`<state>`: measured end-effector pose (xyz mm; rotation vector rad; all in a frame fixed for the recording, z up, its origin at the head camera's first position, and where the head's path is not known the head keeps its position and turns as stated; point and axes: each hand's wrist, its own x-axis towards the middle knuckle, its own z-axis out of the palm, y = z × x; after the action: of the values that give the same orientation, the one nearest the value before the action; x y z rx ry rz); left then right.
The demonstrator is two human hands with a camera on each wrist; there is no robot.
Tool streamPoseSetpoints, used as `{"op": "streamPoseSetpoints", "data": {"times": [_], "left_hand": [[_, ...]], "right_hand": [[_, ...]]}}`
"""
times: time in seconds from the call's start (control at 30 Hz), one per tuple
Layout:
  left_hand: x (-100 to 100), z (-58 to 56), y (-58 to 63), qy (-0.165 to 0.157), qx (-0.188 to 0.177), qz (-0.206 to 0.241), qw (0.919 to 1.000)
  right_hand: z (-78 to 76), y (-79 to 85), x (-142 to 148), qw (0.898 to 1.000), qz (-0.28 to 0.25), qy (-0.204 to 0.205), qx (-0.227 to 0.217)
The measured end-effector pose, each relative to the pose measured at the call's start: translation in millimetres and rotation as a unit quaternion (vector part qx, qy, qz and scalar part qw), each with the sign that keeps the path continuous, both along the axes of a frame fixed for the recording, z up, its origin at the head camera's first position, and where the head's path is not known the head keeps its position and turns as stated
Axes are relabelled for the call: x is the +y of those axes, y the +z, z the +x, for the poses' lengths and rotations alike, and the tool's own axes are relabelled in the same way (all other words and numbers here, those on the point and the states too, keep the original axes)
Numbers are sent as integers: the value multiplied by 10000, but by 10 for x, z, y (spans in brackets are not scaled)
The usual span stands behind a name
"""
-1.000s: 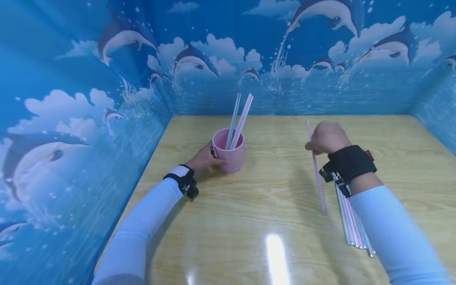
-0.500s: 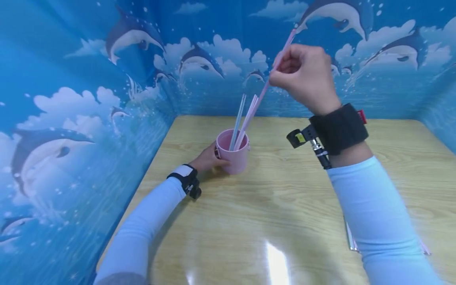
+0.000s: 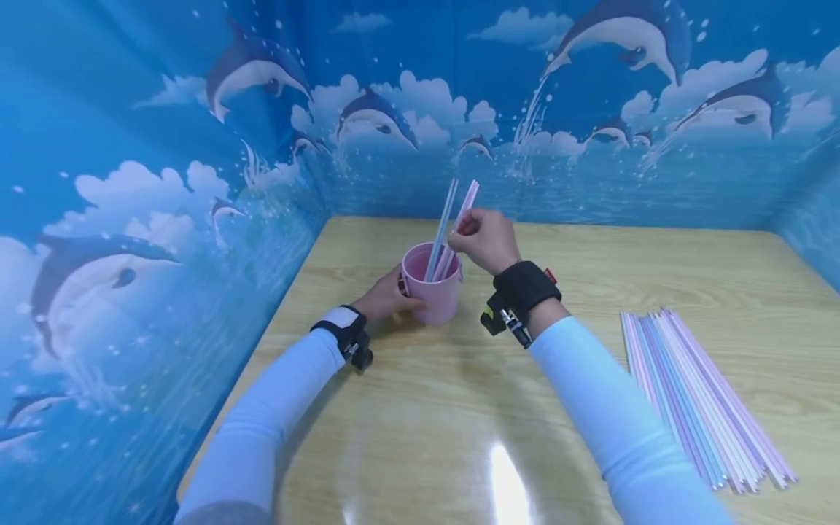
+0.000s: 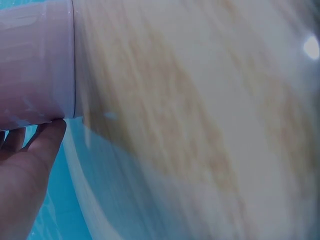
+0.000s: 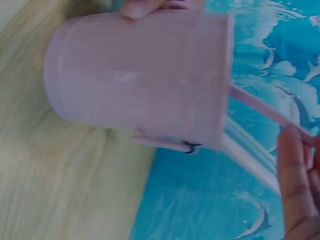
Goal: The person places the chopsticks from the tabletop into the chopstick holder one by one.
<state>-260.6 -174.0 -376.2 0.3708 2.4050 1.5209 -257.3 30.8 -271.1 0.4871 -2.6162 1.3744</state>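
A small pink bucket stands upright on the table, gripped at its left side by my left hand. The thumb lies on the near wall; the other fingers are mostly hidden behind it. Over the rim, my right hand pinches a thin pink straw-like stick, whose lower end is inside the bucket. Light blue sticks and other pink ones lean in the bucket, tilted to the right. In the right wrist view, the bucket's handle hangs down along its side.
At the right, a fanned pile of pastel sticks in pink, blue and purple lies on the wooden table, beside my right forearm. A blue dolphin-print curtain runs along the table's back and left edges.
My right hand has brought a pink stick from the right, raised it high, then lowered it into the bucket. The left hand keeps its grip on the bucket. The pile now shows fully.
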Motion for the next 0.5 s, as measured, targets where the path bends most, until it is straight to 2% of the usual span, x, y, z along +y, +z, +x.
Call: {"op": "streamPoseSetpoints", "data": {"times": [0.1,0.23,0.33,0.4,0.43,0.5], "left_hand": [[8,-48,-55,-8,62,14,10000],[48,-9,17,-1,9,-27,10000],[75,45,90,-2,-56,-19,10000],[72,53,91,-13,-53,-10,10000],[69,57,96,4,-62,-14,10000],[55,61,106,22,-53,-6,10000]], "right_hand": [[-8,-22,69,9992,17,-150,-373],[-4,37,303,9971,321,-298,-629],[3,44,626,9922,848,-515,-754],[10,9,901,9840,1419,-636,-866],[15,-18,1041,9768,1796,-697,-932],[34,-82,1316,9540,2649,-732,-1199]]}}
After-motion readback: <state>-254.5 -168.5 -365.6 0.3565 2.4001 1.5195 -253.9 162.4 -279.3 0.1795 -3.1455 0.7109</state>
